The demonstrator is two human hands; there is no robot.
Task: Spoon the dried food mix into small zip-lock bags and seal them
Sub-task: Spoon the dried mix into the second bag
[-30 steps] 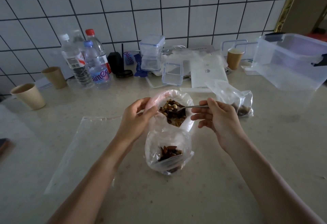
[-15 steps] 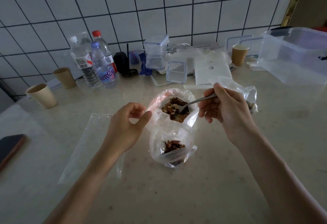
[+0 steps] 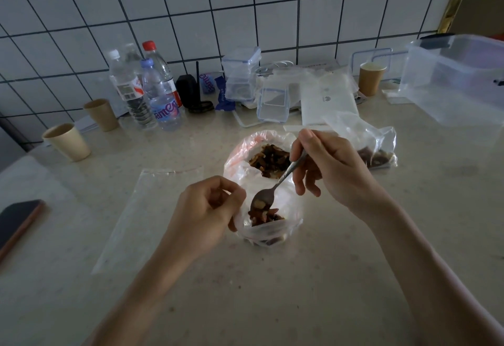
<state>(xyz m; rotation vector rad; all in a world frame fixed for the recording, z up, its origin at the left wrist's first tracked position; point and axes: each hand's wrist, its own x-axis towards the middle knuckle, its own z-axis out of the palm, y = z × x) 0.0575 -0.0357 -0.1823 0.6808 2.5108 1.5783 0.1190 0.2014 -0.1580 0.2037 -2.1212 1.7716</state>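
My right hand (image 3: 331, 173) pinches the spoon (image 3: 275, 187), tipped into the small bag (image 3: 268, 232); my left hand (image 3: 210, 209) grips its rim, big bag (image 3: 237, 154) just behind

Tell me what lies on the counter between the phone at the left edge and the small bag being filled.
In the head view, one empty clear zip-lock bag lies flat between the phone and the small bag; the left hand holds that bag's rim.

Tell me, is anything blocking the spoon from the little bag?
Nothing visible. The spoon, held by the right hand, already tips over the open mouth of the small bag. The left hand holds the bag's rim aside.
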